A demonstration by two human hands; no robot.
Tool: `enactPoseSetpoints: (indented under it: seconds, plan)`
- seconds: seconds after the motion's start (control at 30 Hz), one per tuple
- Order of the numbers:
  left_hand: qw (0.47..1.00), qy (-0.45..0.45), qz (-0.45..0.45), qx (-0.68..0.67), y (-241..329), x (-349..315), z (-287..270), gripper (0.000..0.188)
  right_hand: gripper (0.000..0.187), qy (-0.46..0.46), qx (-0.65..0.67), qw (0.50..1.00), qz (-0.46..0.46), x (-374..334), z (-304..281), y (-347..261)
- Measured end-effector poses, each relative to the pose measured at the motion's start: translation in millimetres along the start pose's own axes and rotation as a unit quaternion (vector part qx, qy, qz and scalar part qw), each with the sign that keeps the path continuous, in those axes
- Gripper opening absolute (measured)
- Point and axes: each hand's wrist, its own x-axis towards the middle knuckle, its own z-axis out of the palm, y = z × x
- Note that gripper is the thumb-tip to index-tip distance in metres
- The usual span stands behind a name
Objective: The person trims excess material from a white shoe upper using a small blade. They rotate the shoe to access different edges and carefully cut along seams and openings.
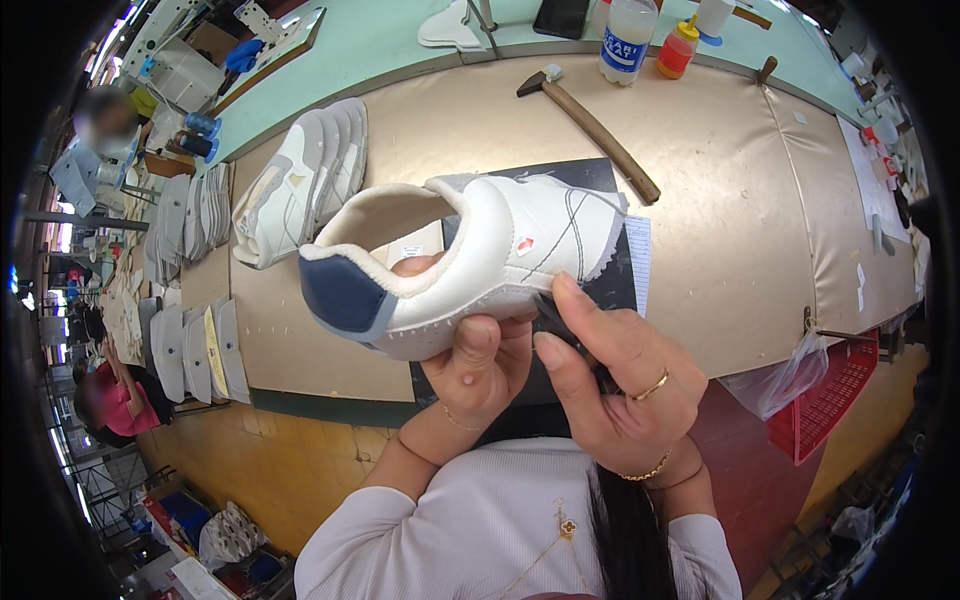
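A white shoe upper [490, 235] with a navy heel patch, cream lining and grey stitched lines is held up over the table. My left hand [478, 365] grips it from below, the thumb on its near side and some fingers inside the opening. Close to the upper's lower edge, my right hand [635, 375] holds a small black tool [552, 318] between thumb and forefinger. Most of that tool is hidden by the fingers, so its exact kind does not show. A black mat [590, 172] lies beneath the upper.
A wooden-handled hammer [605, 140] lies beyond the upper. To the left stands a row of nested shoe uppers [300, 180], with stacked grey pieces [195, 350] nearby. Bottles [628, 45] stand at the back. A red basket [825, 395] hangs low at the right.
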Motion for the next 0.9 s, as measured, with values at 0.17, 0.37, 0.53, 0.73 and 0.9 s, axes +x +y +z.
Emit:
enactPoseSetpoints:
  seconds: [0.17,0.37,0.53,0.73,0.9]
  plan:
    - [0.999,-0.03,0.025,-0.007,-2.1,3.8,0.0,0.062,0.038,-0.006,-0.004,1.0,-0.005,-0.3,-1.1,1.6]
    - [0.999,-0.033,0.022,-0.009,-2.2,4.2,-2.7,0.062,0.04,-0.009,-0.007,1.0,-0.014,1.4,-1.9,2.2]
    - [0.999,-0.014,0.009,0.044,-2.1,-5.5,-6.4,0.061,0.039,-0.005,-0.008,1.0,-0.011,0.2,-0.8,3.3]
    - [0.995,-0.034,0.034,0.09,-2.7,-6.6,-5.5,0.06,0.037,0.002,-0.001,1.0,-0.015,-0.7,6.0,5.9]
    - [0.998,0.003,0.007,0.058,0.5,-4.4,-1.3,0.061,0.038,0.022,0.022,0.999,-0.014,-2.9,7.2,11.3]
